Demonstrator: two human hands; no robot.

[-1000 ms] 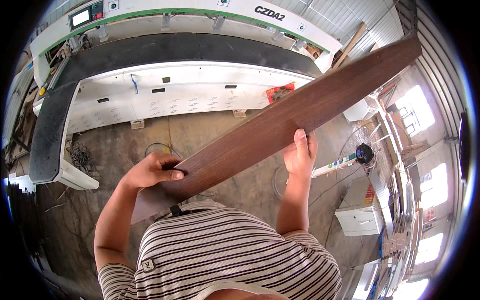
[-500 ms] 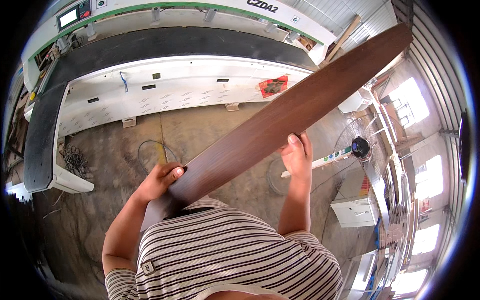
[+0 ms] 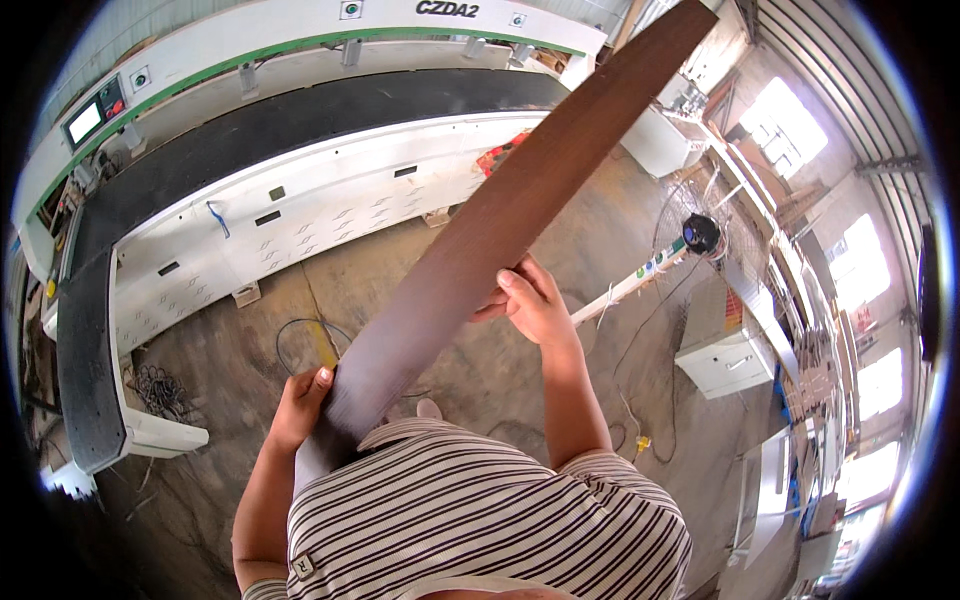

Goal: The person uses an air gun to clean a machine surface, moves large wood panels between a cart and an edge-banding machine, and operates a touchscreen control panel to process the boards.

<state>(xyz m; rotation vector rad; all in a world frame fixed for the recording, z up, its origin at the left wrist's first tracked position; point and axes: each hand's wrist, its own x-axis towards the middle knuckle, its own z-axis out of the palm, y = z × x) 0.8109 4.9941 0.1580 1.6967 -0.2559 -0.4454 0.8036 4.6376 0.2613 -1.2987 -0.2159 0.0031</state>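
A long dark brown wood-grain board [image 3: 480, 240] runs slantwise from in front of my waist up toward the far right. Near its lower end, my left hand [image 3: 301, 405] grips the left edge, the thumb lying at the edge and the other fingers mostly out of sight. About midway along, my right hand [image 3: 530, 298] holds the right edge, with the thumb on the near side and some fingers reaching behind the board. The board's near end lies close to my striped shirt.
A long white machine [image 3: 270, 230] with a black bed [image 3: 330, 105] and a small control panel stands ahead. To the right are a standing fan [image 3: 703, 235], a white cabinet [image 3: 725, 355] and stacked boards [image 3: 820, 310]. Cables [image 3: 160, 392] lie on the concrete floor.
The board has swung to a steeper slant, its far end moving left and upward in view. Both hands keep their hold. My view has turned, so the machine appears farther left.
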